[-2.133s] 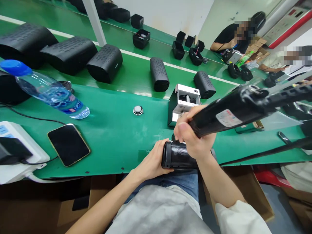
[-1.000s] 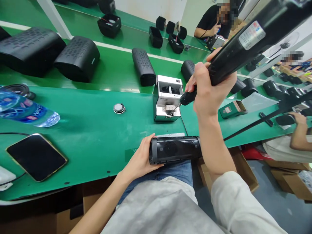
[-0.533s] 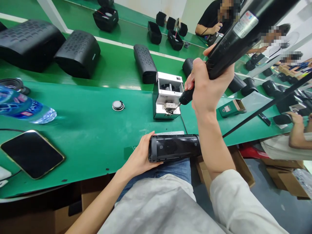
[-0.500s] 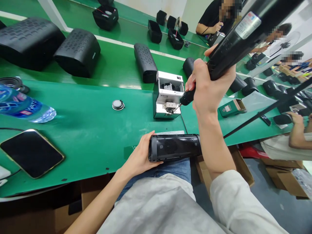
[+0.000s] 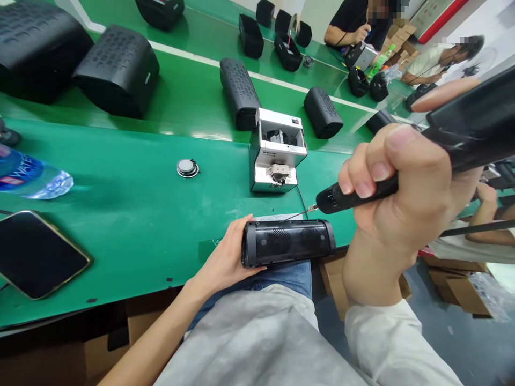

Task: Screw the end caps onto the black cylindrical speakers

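My left hand (image 5: 226, 258) is wrapped round the left end of a black cylindrical speaker (image 5: 287, 242), which lies across the table's front edge above my lap. My right hand (image 5: 402, 193) is closed on a black electric screwdriver (image 5: 450, 145). Its thin bit (image 5: 300, 213) points left and hovers just above the speaker's top. A small silver screw feeder box (image 5: 277, 151) stands on the green table (image 5: 132, 225) behind the speaker.
A phone (image 5: 36, 260) and a water bottle (image 5: 30, 177) lie at the left, a small round metal part (image 5: 187, 168) mid-table. Several black speaker housings (image 5: 118, 69) sit on the green conveyor behind. Other people work at the far right. Cardboard boxes stand under the table.
My right hand has drawn the screwdriver back from the feeder box and lowered it, so the bit now sits over the speaker. My left hand has kept its hold.
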`<state>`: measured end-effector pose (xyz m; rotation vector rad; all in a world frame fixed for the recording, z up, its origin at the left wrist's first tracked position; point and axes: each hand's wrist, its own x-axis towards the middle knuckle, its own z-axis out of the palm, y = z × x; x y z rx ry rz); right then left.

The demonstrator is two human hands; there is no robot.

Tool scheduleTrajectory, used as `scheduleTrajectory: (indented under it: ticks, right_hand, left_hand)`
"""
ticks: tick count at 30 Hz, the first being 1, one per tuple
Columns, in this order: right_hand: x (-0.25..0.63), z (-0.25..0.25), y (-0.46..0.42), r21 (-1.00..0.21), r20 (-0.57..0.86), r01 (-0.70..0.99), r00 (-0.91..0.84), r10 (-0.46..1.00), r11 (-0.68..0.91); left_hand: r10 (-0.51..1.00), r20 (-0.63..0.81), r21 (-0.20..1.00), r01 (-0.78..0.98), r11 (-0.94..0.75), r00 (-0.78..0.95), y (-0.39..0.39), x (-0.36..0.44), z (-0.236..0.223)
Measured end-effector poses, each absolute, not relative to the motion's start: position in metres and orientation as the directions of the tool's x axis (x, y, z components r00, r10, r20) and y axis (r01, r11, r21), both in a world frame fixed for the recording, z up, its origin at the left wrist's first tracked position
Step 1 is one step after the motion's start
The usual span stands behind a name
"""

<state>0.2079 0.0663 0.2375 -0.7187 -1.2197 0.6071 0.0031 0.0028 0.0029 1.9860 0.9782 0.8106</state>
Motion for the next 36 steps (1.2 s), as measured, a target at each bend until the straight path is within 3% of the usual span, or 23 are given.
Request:
scheduleTrajectory:
  ticks: [10, 14, 21, 31, 33, 36]
  right_hand:
    - [0.211, 0.19, 0.058, -0.831, 0.549, -0.073, 0.055, 0.834, 0.552]
    - [0.214, 0.173, 0.057, -0.802, 0.588, -0.106, 0.037, 0.808, 0.588]
    - [0.218, 0.167, 0.06, -0.776, 0.619, -0.174, -0.026, 0.785, 0.606]
    - [0.223, 0.175, 0.059, -0.829, 0.55, -0.161, -0.061, 0.833, 0.536]
    - [0.226, 0.19, 0.063, -0.828, 0.551, -0.157, -0.043, 0.834, 0.539]
    - [0.227, 0.215, 0.081, -0.767, 0.617, -0.106, 0.15, 0.773, 0.633]
  left_hand:
    - [0.858, 0.2, 0.872, 0.314, -0.376, 0.472, 0.001, 0.005, 0.005]
    - [0.858, 0.186, 0.884, 0.3, -0.359, 0.48, 0.001, 0.006, 0.006]
    - [0.859, 0.156, 0.897, 0.295, -0.329, 0.487, 0.002, 0.006, 0.007]
    - [0.864, 0.188, 0.873, 0.324, -0.365, 0.468, 0.001, 0.005, 0.001]
    - [0.859, 0.191, 0.863, 0.335, -0.378, 0.475, 0.001, 0.005, 0.0]
    - [0.854, 0.191, 0.853, 0.348, -0.388, 0.484, 0.001, 0.005, 0.0]
